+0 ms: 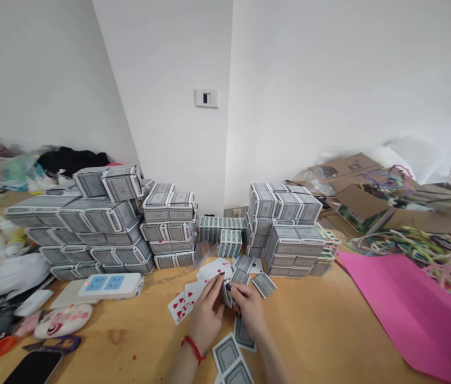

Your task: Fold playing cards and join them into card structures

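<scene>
Both hands meet low in the middle of the view over the wooden table. My left hand, with a red string bracelet on its wrist, and my right hand are closed around a small folded playing card, mostly hidden by the fingers. Beneath and left of them lie face-up heart cards. Just beyond the fingertips are a few grey-backed cards, face down. More green-grey-backed cards rest between my forearms.
Tall stacks of card-covered blocks stand at left, centre-left and right. A white power strip, phone and computer mouse lie left. At right are pink paper, pipe cleaners and a cardboard box.
</scene>
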Tool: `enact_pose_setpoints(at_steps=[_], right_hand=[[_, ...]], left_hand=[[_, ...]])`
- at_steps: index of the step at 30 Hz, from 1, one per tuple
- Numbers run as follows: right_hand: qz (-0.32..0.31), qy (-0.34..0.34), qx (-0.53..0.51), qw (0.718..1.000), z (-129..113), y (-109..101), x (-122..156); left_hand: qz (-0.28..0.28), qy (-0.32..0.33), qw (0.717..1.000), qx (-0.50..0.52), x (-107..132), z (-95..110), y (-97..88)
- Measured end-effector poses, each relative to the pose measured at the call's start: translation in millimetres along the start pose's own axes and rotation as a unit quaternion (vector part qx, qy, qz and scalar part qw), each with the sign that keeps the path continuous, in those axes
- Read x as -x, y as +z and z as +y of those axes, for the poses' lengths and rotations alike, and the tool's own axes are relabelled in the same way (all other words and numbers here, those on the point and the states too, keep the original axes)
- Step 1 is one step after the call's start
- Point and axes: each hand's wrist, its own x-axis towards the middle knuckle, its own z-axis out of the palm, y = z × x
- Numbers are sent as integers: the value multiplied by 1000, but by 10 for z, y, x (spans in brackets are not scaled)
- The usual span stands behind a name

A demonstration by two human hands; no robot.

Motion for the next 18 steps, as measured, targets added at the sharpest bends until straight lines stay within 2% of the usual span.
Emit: enact_pose_setpoints(at_steps=[9,15,18], right_hand=[[7,-28,45,999,-42,16,19],[29,-87,93,991,-49,31,21],[47,-93,120,987,-21,24,22]], left_hand=[[2,-8,1000,21,6,-25,24],[-1,-7,1000,20,10,-56,40],[-9,-3,1000,12,11,-52,35]])
